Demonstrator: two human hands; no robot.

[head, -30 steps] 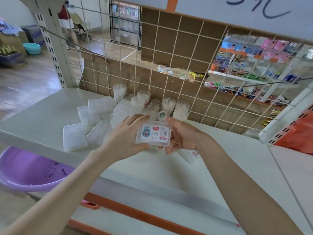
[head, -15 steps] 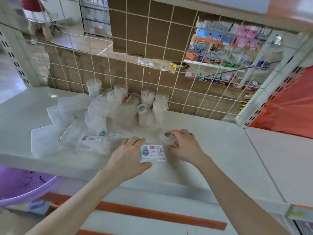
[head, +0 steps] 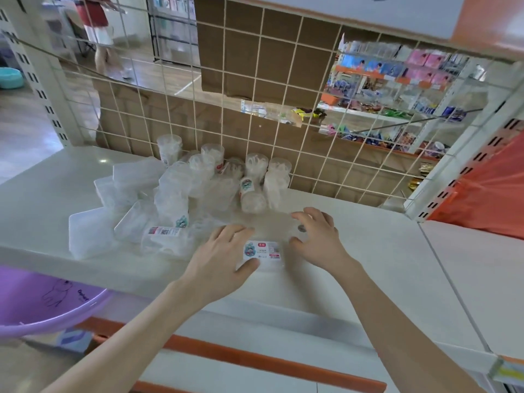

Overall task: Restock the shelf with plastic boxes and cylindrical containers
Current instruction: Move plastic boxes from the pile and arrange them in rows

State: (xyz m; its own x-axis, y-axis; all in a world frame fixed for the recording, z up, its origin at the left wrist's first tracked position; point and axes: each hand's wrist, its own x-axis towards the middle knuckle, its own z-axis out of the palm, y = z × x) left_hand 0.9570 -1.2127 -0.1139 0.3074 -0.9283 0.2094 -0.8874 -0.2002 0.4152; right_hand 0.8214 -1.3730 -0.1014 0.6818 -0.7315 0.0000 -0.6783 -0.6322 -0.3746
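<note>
Plastic box point(head: 262, 253) lies flat near the front of the shelf point(head: 368, 251), label up, likely so shoppers can read it. Left grip point(head: 224, 251) holds it, thumb on the near edge, fingers over the far side. Right grip point(head: 317, 239) hovers just beside, fingers bent and apart, holding nothing I can see. The box is small and clear, with a cartoon sticker. Behind it lie more boxes point(head: 133, 171) and round tubs point(head: 256, 165)
</note>
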